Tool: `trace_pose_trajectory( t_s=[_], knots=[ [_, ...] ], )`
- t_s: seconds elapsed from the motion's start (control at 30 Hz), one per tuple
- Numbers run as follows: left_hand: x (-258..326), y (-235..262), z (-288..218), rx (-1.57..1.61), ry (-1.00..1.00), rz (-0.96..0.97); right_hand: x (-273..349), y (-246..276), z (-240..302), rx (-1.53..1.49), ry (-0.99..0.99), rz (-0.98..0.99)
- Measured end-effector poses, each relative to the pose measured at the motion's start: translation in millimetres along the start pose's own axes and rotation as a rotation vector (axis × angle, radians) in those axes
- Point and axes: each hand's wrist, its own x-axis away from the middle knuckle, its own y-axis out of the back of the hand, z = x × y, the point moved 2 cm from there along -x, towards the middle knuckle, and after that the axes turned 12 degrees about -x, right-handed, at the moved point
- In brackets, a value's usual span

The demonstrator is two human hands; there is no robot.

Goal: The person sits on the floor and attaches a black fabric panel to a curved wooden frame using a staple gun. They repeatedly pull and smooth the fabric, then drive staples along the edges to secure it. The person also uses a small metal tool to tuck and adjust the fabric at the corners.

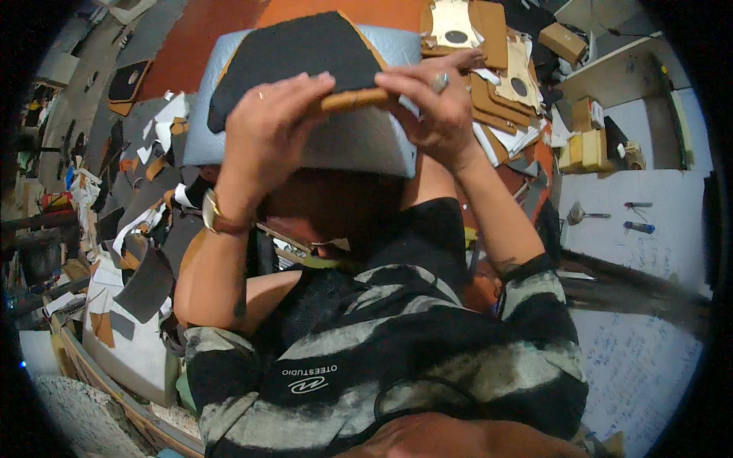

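A black panel with tan edges [305, 57] lies tilted over a grey-blue padded block [366, 141] in front of me. Along its near side, a thick tan strip [355, 100] faces me between my two hands. My left hand [263, 137], with a watch [211, 210] on the wrist, grips the left part of this near edge, fingertips on the black face. At the right end of the strip, my right hand [439, 107] pinches the edge; a ring shows on one finger. The undersides of both grips are partly hidden.
Tan panels and cream templates with dark ovals [519, 90] are stacked at the far right, near a cardboard box [563, 43]. Black, white and tan scraps [145, 278] pile up on the left. A white work surface [603, 191] on the right holds a blue marker [639, 227] and yellow blocks [586, 150].
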Motion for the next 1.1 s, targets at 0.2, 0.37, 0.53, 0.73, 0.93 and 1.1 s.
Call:
trace_pose_trajectory(
  t_s=[0.2,0.37,0.53,0.73,0.93,1.1],
  knots=[
    [-87,42,51,0.237,0.066,0.191,-90,14,-38,0.034,0.028,-0.066],
    [-127,52,65,0.24,-0.034,0.128,-115,18,-58,0.038,-0.04,-0.111],
    [-132,47,69,0.338,0.03,0.178,-119,19,-61,0.042,-0.056,-0.1],
    [-104,35,44,0.207,0.063,0.266,-82,22,-52,0.05,-0.001,-0.081],
    [39,-47,-32,0.003,0.018,0.101,69,-2,3,-0.132,-0.23,0.093],
    [133,-130,-53,-0.108,0.07,0.25,174,-54,7,-0.056,-0.407,0.239]
  ],
)
